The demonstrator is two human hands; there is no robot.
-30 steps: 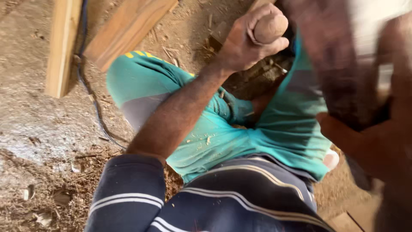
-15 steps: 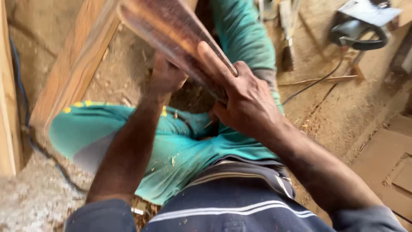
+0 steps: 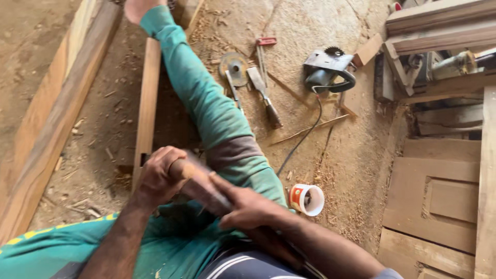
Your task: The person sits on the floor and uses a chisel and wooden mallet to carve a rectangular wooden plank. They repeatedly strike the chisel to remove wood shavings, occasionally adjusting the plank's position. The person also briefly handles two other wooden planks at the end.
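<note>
Fingers of your left hand (image 3: 164,175) wrap shut around the long dark wooden piece's (image 3: 199,187) end; right hand (image 3: 247,206) presses flat on top, fingers extended.
Positioning step, by my judgement: next calls for a steady hold over the pale slotted wooden plank (image 3: 146,106).

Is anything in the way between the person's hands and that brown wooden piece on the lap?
Nothing visible: the left hand is wrapped around the end of the narrow brown wooden piece, and the right hand presses flat on it.

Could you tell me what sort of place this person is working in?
Probably a carpentry workshop: sawdust covers the floor, a circular saw and chisel lie there, with a panelled door beside them.
</note>
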